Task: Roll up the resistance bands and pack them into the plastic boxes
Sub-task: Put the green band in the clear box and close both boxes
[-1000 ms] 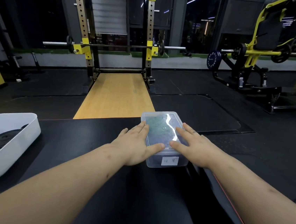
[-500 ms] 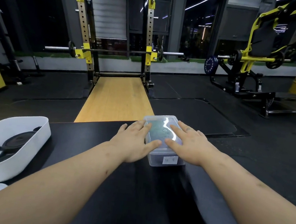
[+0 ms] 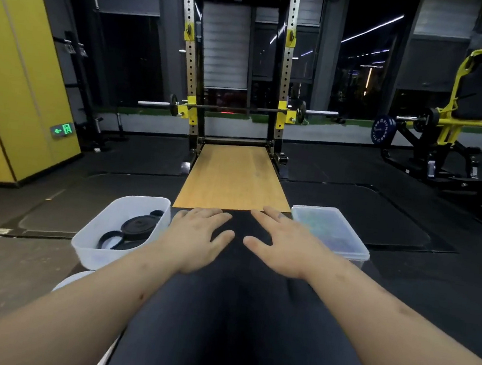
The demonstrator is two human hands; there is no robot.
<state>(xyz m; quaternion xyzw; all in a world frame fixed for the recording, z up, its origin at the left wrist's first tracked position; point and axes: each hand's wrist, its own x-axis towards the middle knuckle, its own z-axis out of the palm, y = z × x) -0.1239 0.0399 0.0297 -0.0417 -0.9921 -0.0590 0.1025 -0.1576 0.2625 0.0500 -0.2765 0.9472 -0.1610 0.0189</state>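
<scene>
Resistance bands, black and rolled into loose coils, sit in the open white plastic box at the desk's left edge. At its far right corner stands a clear lidded box with greenish, blurred contents. Between the boxes the left hand and right hand lie palm down over the dark desk, fingers straight and slightly spread, holding nothing; the right hand's outer fingers are just beside the lidded box. Beyond, a wooden platform leads to a squat rack.
</scene>
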